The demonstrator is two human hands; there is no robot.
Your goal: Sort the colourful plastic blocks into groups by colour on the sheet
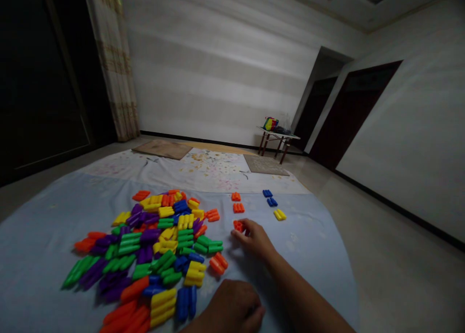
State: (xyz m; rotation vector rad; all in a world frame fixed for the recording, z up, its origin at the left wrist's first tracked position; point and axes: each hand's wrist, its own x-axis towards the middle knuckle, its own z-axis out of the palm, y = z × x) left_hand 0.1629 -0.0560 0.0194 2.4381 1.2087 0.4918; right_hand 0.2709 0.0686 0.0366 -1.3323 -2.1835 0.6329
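My right hand (256, 238) pinches an orange ribbed plastic building block (238, 226) between thumb and fingers, at or just above the cloth. Two orange blocks (239, 208) lie beyond it in a short column. Farther right are two blue blocks (272, 202) and a yellow block (280, 215), set apart from each other. Nearer to me, my left hand (232, 306) is curled into a loose fist with no block showing in it. Left of both hands spreads a heap of green, purple, yellow, orange and blue blocks (156, 246). A single orange block (218, 264) lies at its right side.
A pale blue cloth (301, 265) with a floral white section (218, 171) covers the surface. Two brown mats (163, 149) lie at its far edge. A small table (279, 133) with a colourful bag stands by the wall, near dark doors (358, 115).
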